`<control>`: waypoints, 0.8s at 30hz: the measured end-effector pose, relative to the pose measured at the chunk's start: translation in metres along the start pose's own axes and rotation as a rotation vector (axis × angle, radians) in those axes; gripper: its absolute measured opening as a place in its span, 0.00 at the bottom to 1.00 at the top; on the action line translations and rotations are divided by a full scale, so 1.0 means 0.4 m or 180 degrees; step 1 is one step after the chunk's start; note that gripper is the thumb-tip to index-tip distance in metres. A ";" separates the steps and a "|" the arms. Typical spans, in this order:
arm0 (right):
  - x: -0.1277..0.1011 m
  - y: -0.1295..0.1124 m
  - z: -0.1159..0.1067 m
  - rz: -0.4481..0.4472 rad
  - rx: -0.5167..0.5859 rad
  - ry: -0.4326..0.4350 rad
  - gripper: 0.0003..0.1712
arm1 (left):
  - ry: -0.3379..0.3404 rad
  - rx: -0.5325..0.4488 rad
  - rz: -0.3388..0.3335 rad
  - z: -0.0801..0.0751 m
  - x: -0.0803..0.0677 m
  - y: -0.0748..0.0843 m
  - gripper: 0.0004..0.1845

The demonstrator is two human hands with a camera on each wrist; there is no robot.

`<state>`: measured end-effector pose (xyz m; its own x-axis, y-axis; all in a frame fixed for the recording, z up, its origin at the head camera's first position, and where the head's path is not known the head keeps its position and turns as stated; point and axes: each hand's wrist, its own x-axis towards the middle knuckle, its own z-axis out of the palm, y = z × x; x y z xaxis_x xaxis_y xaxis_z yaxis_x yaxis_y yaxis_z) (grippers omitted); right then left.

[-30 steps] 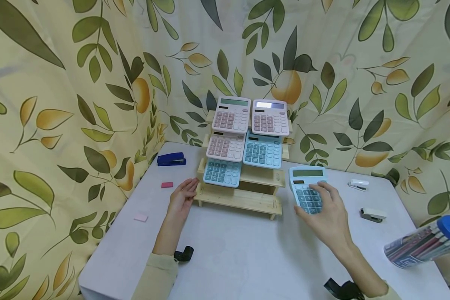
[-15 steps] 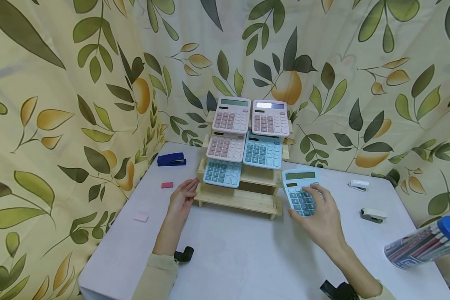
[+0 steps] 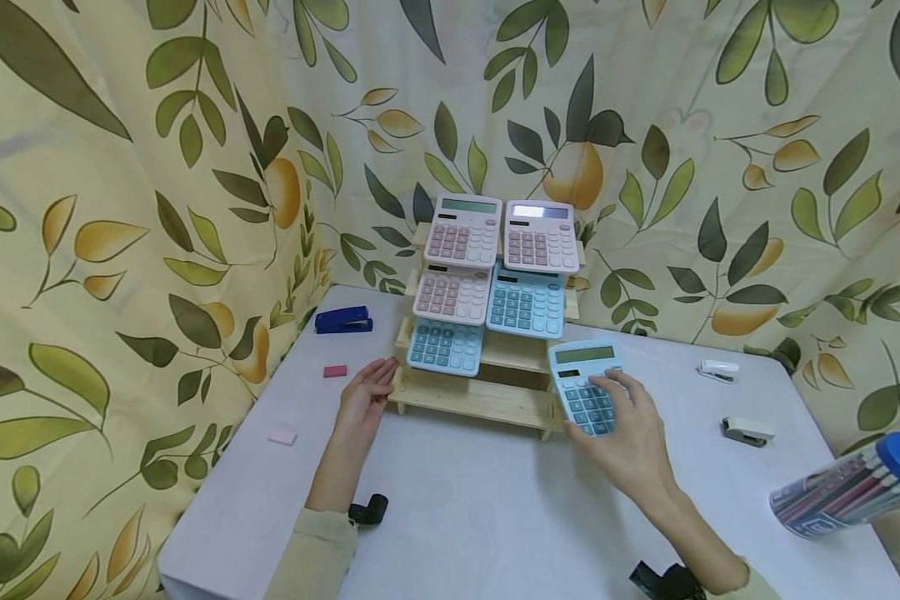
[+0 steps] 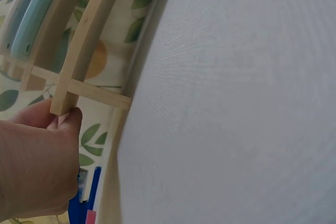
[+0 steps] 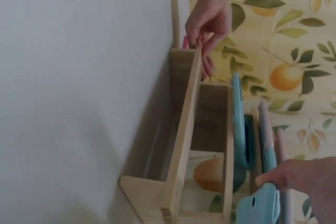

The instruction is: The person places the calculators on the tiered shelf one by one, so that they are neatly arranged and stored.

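My right hand (image 3: 626,446) grips a light-blue calculator (image 3: 581,356) by its sides, thumb on the near left edge and fingers over the keys. It is held beside the right end of a stepped wooden rack (image 3: 472,398). At the rack's left end, my left hand (image 3: 366,392) pinches the tip of the lowest shelf; thumb and fingers (image 4: 75,119) show there in the left wrist view. Two pink calculators (image 3: 461,229) lean on the top step. Below them are another pink one (image 3: 450,293) and a blue one (image 3: 525,302), then a blue one (image 3: 444,346) on the left.
Left of the rack lie a blue stapler (image 3: 343,319), a pink eraser (image 3: 335,372) and a pale pink block (image 3: 282,436). To the right are a white stapler (image 3: 717,370), a grey-white stapler (image 3: 747,432) and a pencil tub (image 3: 832,492) with a blue lid. A patterned curtain hangs behind.
My right hand has carried the blue calculator left and slightly nearer to me, up to the rack's right end. The left hand has stayed on the rack.
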<state>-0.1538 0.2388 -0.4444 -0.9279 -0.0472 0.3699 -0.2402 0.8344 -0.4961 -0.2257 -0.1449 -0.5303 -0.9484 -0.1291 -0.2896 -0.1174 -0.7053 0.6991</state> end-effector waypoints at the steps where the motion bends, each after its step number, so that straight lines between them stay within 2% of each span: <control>1: 0.000 0.000 0.003 0.0000 -0.0001 -0.0005 0.43 | 0.0009 -0.0010 0.0003 0.000 0.000 0.000 0.39; 24: 0.014 -0.023 0.041 -0.0048 0.0116 0.0000 0.41 | 0.0045 0.0045 0.0020 0.002 -0.006 -0.002 0.37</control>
<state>-0.1616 0.2218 -0.4507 -0.9241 -0.0596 0.3775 -0.2644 0.8130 -0.5188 -0.2237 -0.1434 -0.5297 -0.9449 -0.1435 -0.2943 -0.1156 -0.6946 0.7100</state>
